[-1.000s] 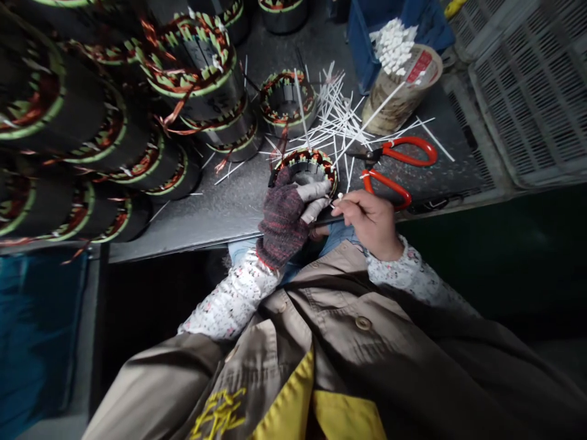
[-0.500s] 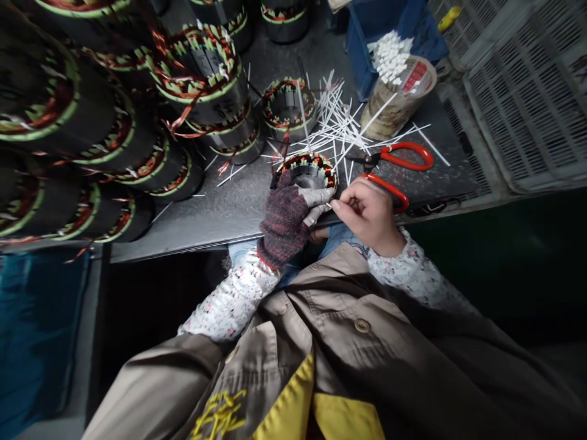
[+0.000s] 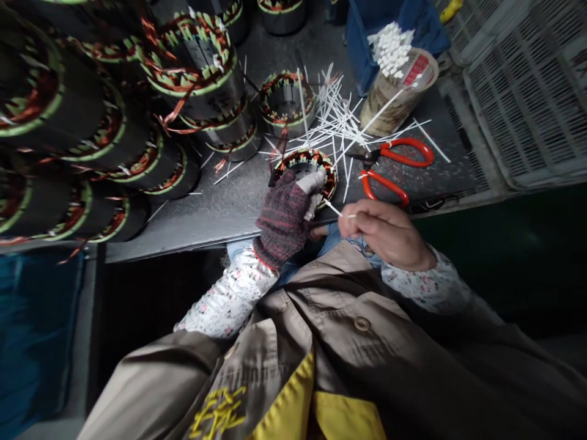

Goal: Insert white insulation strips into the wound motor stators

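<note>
A dark knit-gloved left hand [image 3: 282, 220] clamps a copper-wound motor stator [image 3: 305, 166] at the edge of a grey metal counter [image 3: 192, 226], while a bare right hand [image 3: 383, 229] pinches a thin white plastic strip [image 3: 334, 208] between thumb and fingers just beside it. Loose white strips [image 3: 339, 128] and red-handled steel scissors [image 3: 384, 186] lie on the counter beyond.

The knit glove [image 3: 279, 220] is dark, flecked red; the scissor handles [image 3: 406, 153] are orange-red.
</note>
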A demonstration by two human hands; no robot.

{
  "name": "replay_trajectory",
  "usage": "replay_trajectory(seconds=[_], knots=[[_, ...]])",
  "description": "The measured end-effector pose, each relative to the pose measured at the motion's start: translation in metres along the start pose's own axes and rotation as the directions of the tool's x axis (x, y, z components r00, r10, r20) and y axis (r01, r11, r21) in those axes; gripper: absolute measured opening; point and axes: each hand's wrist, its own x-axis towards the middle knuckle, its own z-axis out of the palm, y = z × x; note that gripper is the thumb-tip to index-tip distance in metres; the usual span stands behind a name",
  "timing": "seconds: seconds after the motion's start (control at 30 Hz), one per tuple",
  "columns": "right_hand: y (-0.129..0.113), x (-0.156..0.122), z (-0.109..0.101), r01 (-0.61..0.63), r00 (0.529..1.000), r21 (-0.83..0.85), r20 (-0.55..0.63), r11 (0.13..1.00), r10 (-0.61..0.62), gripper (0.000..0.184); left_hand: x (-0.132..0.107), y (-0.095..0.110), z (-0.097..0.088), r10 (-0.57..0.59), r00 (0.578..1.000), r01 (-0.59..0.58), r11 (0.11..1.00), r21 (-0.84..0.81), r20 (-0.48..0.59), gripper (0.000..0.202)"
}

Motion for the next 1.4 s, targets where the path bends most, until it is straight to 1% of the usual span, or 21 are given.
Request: replay_trajectory(seconds=[0.1, 0.17, 0.27, 0.33, 0.4, 0.43, 0.5, 0.53, 0.6, 0.63, 0.7, 0.73, 0.8, 0.9, 0.97, 1.07, 1.13, 1.2, 1.27, 1.33, 1.4], knots=[[-0.005, 0.005, 0.003, 0.039, 0.989, 0.070, -0.146, 0.997, -0.028, 0.037, 0.002, 0.002, 0.000, -0.029, 0.999, 0.030, 0.999, -0.026, 0.037, 0.042], [-0.004, 0.023, 0.009, 0.066, 0.970, 0.055, -0.237, 0.996, -0.051, 0.036, 0.002, 0.004, 0.000, -0.033, 0.997, 0.035, 0.999, -0.019, 0.076, 0.048], [0.012, 0.058, 0.024, 0.044, 0.934, -0.040, -0.353, 0.998, -0.055, 0.034, -0.001, 0.003, 0.000, -0.053, 0.994, 0.052, 0.999, 0.014, 0.096, 0.052], [0.023, 0.071, 0.031, 0.011, 0.936, -0.179, -0.344, 0.984, -0.073, 0.039, -0.003, 0.000, 0.000, -0.090, 0.993, 0.088, 0.996, 0.029, 0.072, 0.053], [0.025, 0.067, 0.027, 0.049, 0.942, -0.391, -0.288, 0.919, -0.172, 0.044, -0.002, -0.001, -0.001, -0.109, 0.993, 0.109, 0.994, 0.002, 0.050, 0.049], [0.023, 0.059, 0.020, 0.091, 0.939, -0.508, -0.242, 0.857, -0.243, 0.043, -0.001, -0.001, -0.003, -0.102, 0.993, 0.104, 0.994, -0.035, 0.051, 0.045], [0.015, 0.040, -0.006, 0.145, 0.930, -0.719, -0.136, 0.679, -0.343, 0.037, 0.002, 0.000, -0.006, -0.069, 0.994, 0.077, 0.993, -0.095, 0.080, 0.039], [0.011, 0.031, -0.024, 0.130, 0.939, -0.803, -0.088, 0.581, -0.332, 0.031, 0.003, 0.001, -0.006, -0.040, 0.994, 0.049, 0.996, -0.081, 0.103, 0.040], [0.006, 0.023, -0.065, 0.026, 0.976, -0.926, -0.057, 0.377, -0.208, 0.012, 0.006, 0.002, -0.006, 0.041, 0.986, -0.052, 0.997, 0.059, 0.164, 0.050], [0.005, 0.023, -0.085, -0.028, 0.988, -0.965, -0.066, 0.263, -0.137, 0.019, 0.007, 0.003, -0.005, 0.075, 0.976, -0.110, 0.980, 0.166, 0.202, 0.054], [0.008, 0.031, -0.116, -0.070, 0.997, -0.995, -0.067, 0.068, 0.043, 0.050, 0.008, 0.003, -0.002, 0.085, 0.959, -0.181, 0.918, 0.353, 0.272, 0.055], [0.010, 0.037, -0.125, -0.070, 0.991, -0.998, -0.070, -0.005, 0.117, 0.060, 0.008, 0.002, -0.001, 0.068, 0.952, -0.191, 0.895, 0.404, 0.298, 0.054], [0.011, 0.047, -0.133, -0.050, 0.976, -0.993, -0.072, -0.109, 0.206, 0.069, 0.009, -0.001, -0.001, 0.037, 0.943, -0.185, 0.884, 0.428, 0.331, 0.054], [0.007, 0.051, -0.123, -0.035, 0.977, -0.975, -0.080, -0.221, 0.199, 0.066, 0.010, -0.007, -0.009, 0.076, 0.926, -0.220, 0.904, 0.366, 0.370, 0.055], [0.005, 0.046, -0.109, -0.021, 0.988, -0.978, -0.051, -0.206, 0.144, 0.061, 0.011, -0.010, -0.016, 0.122, 0.910, -0.271, 0.898, 0.348, 0.395, 0.055], [0.009, 0.040, -0.085, 0.033, 0.999, -0.998, 0.033, -0.060, 0.005, 0.052, 0.011, -0.015, -0.023, 0.159, 0.893, -0.319, 0.882, 0.345, 0.420, 0.057], [0.014, 0.041, -0.069, 0.052, 0.997, -0.998, 0.054, -0.028, -0.056, 0.049, 0.010, -0.017, -0.023, 0.165, 0.896, -0.318, 0.887, 0.335, 0.413, 0.057], [0.018, 0.047, -0.058, 0.032, 0.999, -0.997, 0.035, -0.072, -0.033, 0.051, 0.009, -0.018, -0.023, 0.177, 0.904, -0.319, 0.886, 0.337, 0.389, 0.054], [0.020, 0.051, -0.054, -0.003, 0.999, -0.994, -0.007, -0.112, 0.039, 0.050, 0.009, -0.018, -0.021, 0.195, 0.906, -0.332, 0.878, 0.345, 0.375, 0.050], [0.018, 0.048, -0.058, -0.005, 0.995, -0.994, -0.016, -0.113, 0.097, 0.049, 0.009, -0.018, -0.020, 0.204, 0.908, -0.335, 0.878, 0.343, 0.366, 0.049], [0.016, 0.039, -0.067, 0.035, 0.994, -0.996, 0.027, -0.082, 0.105, 0.049, 0.008, -0.018, -0.020, 0.193, 0.908, -0.326, 0.883, 0.338, 0.371, 0.048]])
